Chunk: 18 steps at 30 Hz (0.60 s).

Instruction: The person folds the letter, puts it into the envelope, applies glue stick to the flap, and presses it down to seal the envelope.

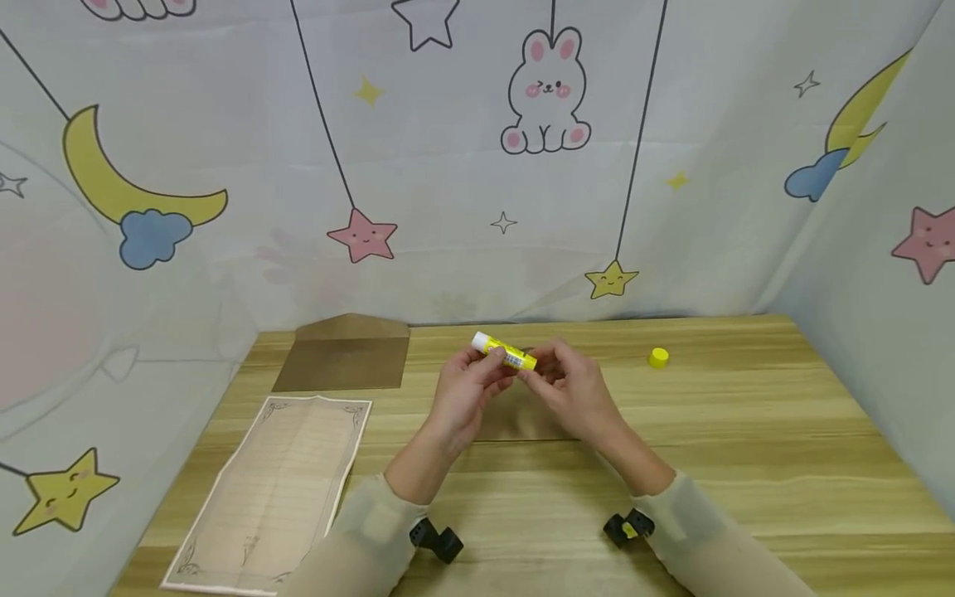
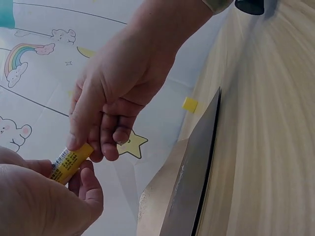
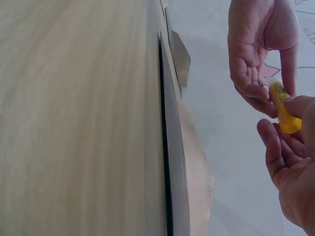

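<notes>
A yellow glue stick (image 1: 516,356) with a white end is held up over the table, tilted, its white end to the upper left. My left hand (image 1: 458,394) pinches it around the middle, thumb on the near side. At the yellow base end, my right hand (image 1: 582,394) grips it between thumb and fingers, as the right wrist view also shows. Beneath both hands lies a brown envelope (image 1: 515,421), partly hidden by them; its raised flap (image 2: 160,191) shows in the left wrist view. The yellow cap (image 1: 658,358) stands apart on the table to the right.
Another brown envelope (image 1: 339,363) with its flap up lies at the back left of the wooden table (image 1: 746,464). In front of it is a creased sheet of bordered letter paper (image 1: 272,489). A patterned curtain (image 1: 448,166) hangs behind the table.
</notes>
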Each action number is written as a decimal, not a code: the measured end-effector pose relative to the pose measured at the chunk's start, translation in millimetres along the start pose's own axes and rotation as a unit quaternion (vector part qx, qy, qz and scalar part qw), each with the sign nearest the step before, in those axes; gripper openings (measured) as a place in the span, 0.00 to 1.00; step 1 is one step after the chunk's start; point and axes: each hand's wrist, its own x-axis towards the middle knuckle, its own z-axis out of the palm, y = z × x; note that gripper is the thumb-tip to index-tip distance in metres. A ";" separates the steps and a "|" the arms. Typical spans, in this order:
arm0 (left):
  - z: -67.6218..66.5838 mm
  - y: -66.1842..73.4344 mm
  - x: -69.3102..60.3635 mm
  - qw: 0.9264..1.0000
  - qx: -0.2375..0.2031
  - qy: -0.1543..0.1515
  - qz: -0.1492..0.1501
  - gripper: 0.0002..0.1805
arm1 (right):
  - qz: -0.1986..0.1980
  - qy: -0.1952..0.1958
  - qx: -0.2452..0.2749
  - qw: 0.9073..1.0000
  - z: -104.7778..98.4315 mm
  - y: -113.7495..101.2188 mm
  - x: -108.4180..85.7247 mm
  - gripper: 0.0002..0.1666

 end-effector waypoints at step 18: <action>0.8 2.2 0.0 1.000 -0.002 0.014 0.019 0.16 | -0.037 0.007 -0.059 0.998 1.9 -7.0 -2.3 0.23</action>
